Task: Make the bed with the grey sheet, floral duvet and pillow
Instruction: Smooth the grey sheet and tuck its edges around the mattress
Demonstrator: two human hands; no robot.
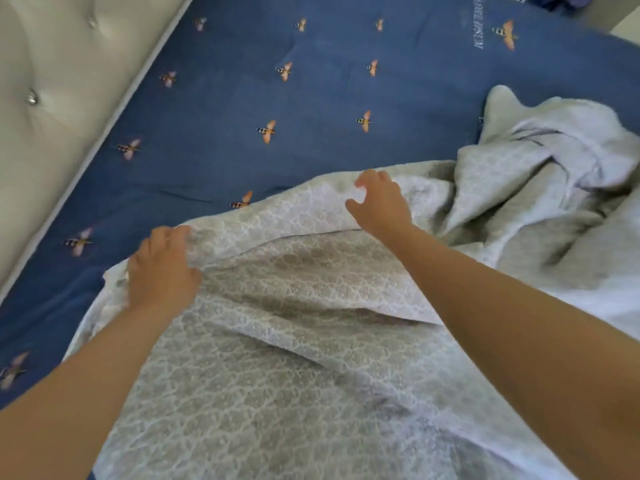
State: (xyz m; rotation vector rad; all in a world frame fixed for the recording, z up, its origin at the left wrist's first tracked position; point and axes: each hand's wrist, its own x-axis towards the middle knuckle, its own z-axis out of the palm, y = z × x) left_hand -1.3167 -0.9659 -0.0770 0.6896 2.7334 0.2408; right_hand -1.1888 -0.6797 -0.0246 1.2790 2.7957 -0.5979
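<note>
The left hand [162, 268] grips the edge of the grey sheet [277, 358], the right hand [381, 206] rests on the same edge with thumb and fingers apart, grip not clear, and the sheet lies crumpled on the blue mattress [277, 133] near the headboard [52, 98].

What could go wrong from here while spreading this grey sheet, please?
The grey patterned sheet lies crumpled toward the right, so pulling may leave creases. The left hand grips one edge. Whether the right hand holds is unclear, so the sheet could slip and land skewed on the blue bee-print mattress.
</note>
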